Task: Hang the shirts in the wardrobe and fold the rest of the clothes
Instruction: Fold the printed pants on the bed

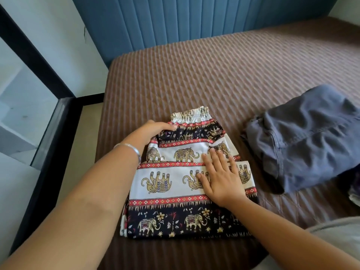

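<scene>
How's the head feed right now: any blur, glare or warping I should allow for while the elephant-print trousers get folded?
Head view: even daylight, no glare on the elephant-print trousers; print and both hands, left and right, are sharp; soft shadow under the grey garment; wide-angle bending shows in the bed edge and blue headboard; frame corners soften slightly.

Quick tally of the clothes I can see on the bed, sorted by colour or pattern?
Elephant-print: 1, the folded elephant-print trousers, under both hands.
Grey-blue: 1, the grey-blue garment, lying to the right.
Unclear: 1, a dark scrap of fabric at the right edge, mostly cut off.
Total: 3 on the brown bedspread.
</scene>
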A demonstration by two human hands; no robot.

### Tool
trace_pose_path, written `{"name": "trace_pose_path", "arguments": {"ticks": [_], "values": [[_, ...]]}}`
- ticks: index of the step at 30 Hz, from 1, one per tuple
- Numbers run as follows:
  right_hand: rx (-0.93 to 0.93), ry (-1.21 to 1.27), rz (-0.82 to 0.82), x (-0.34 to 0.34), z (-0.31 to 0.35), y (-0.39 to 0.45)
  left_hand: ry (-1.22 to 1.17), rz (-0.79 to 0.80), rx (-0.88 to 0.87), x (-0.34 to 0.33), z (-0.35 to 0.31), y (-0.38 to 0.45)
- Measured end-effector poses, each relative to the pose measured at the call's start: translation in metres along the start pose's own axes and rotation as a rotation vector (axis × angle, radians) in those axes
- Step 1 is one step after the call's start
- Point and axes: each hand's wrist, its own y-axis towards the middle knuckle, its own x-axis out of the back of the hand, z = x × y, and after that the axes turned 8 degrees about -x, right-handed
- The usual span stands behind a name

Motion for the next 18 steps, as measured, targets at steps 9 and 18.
{"name": "trace_pose_path", "arguments": {"ticks": [9,18], "values": [[0.008,0.016,0.006,0.002,-0.002,0.0,0.415,-0.43,-0.453,-0.028,-0.001,-0.005],[0.033,-0.173,0.357,0.065,0.031,-0.046,1.179,0.152,-0.705,-0.043,0.119,-0.19]]}}
